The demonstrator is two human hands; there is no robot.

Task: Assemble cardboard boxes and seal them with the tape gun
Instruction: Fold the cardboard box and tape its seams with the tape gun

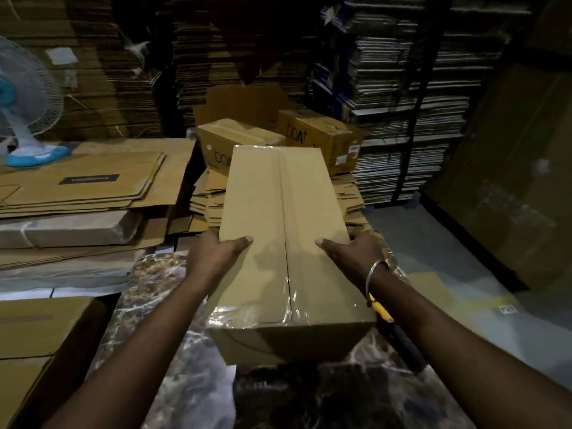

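Note:
A long closed cardboard box (278, 212) lies lengthwise in front of me over a marbled tabletop (154, 305). Clear tape shines along its centre seam and wraps over the near end. My left hand (216, 252) grips the box's left side with the thumb on top. My right hand (353, 249), with a metal bangle on the wrist, grips the right side the same way. A yellow and black tool (383, 311), probably the tape gun, lies partly hidden under my right forearm.
Two taped boxes (238, 134) printed "boat" sit behind, on a heap of flat cardboard (207, 196). Flattened cartons (93, 181) pile up at left under a blue fan (24, 97). Another box (34, 335) stands at near left. Tall cardboard stacks (402, 88) fill the back.

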